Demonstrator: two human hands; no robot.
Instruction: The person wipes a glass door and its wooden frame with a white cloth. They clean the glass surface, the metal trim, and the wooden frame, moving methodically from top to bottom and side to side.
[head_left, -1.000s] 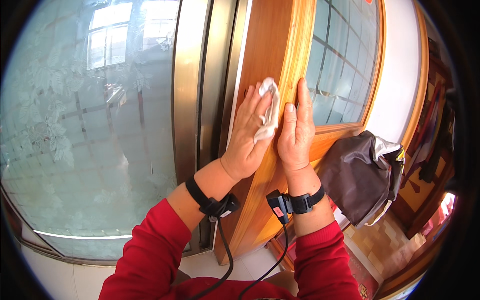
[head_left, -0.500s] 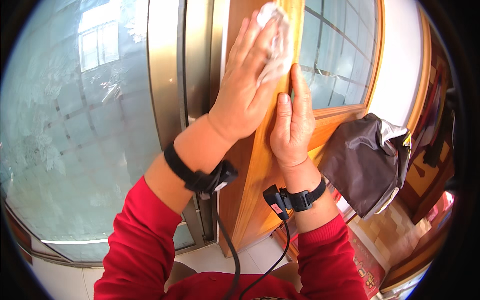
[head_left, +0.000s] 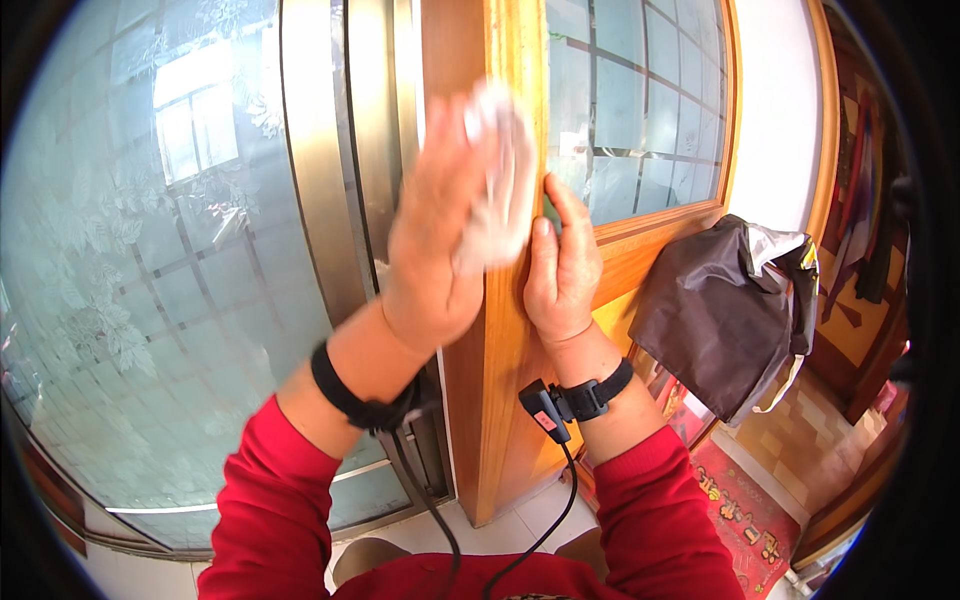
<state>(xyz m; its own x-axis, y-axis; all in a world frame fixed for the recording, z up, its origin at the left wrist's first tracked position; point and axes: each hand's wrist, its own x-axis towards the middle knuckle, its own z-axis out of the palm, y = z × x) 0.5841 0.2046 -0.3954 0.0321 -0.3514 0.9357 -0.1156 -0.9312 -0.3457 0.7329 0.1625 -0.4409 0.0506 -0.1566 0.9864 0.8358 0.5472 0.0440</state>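
Observation:
My left hand (head_left: pixel 440 240) presses a white cloth (head_left: pixel 500 180) flat against the edge of a wooden door (head_left: pixel 500 400); the hand and cloth are motion-blurred. My right hand (head_left: pixel 562 265) rests on the door's other face just below its glass panes (head_left: pixel 640 100), fingers curled round the edge and holding the door. Both wrists wear black straps with cables, and both sleeves are red.
A frosted, patterned glass panel (head_left: pixel 150 270) in a metal frame (head_left: pixel 320 180) stands to the left. A dark brown bag (head_left: pixel 720 310) hangs off the door on the right. Below lie pale floor tiles and a red mat (head_left: pixel 740 520).
My left hand slid the cloth up the door edge from beside my right hand, then came part of the way back down. My right hand stayed on the door.

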